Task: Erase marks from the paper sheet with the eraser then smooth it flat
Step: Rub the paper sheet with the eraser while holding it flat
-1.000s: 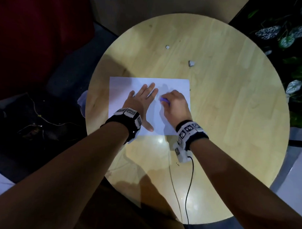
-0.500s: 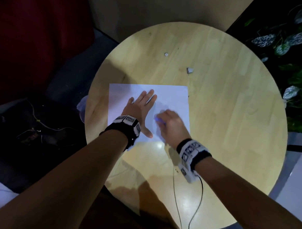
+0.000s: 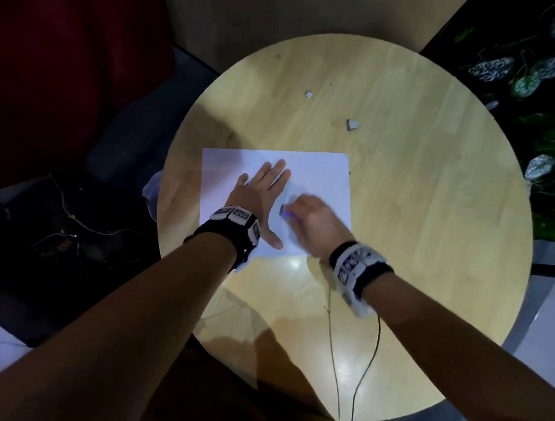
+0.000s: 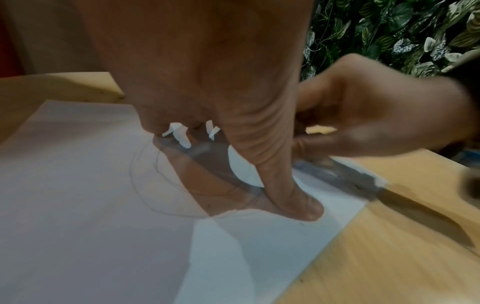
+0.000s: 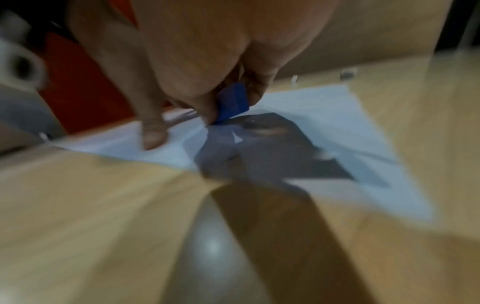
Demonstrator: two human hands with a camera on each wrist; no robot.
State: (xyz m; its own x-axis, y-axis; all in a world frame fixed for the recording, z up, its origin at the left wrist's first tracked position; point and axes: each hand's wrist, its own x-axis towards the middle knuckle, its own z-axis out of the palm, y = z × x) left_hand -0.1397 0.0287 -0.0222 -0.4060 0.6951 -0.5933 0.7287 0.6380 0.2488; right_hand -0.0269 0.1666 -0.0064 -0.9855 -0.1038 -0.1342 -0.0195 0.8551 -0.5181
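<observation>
A white paper sheet (image 3: 318,177) lies on the round wooden table (image 3: 411,215), with faint curved pencil lines (image 4: 145,185) on it. My left hand (image 3: 261,191) lies flat on the sheet with straight fingers, pressing it down; its thumb (image 4: 293,195) shows in the left wrist view. Just to its right, my right hand (image 3: 313,224) pinches a small blue eraser (image 3: 285,210) and holds its lower end against the paper. In the right wrist view the blue eraser (image 5: 232,102) sits between thumb and fingers, blurred by motion.
Two small white scraps (image 3: 352,124) (image 3: 308,94) lie on the table beyond the sheet. Thin cables (image 3: 355,370) run from my right wrist over the table's near edge. Leafy plants (image 3: 526,77) stand at the right, dark floor clutter at the left.
My right hand with the eraser has rubbed back and forth across the sheet's right half, nearer me half a second ago and now slightly farther. The left hand has stayed flat on the paper.
</observation>
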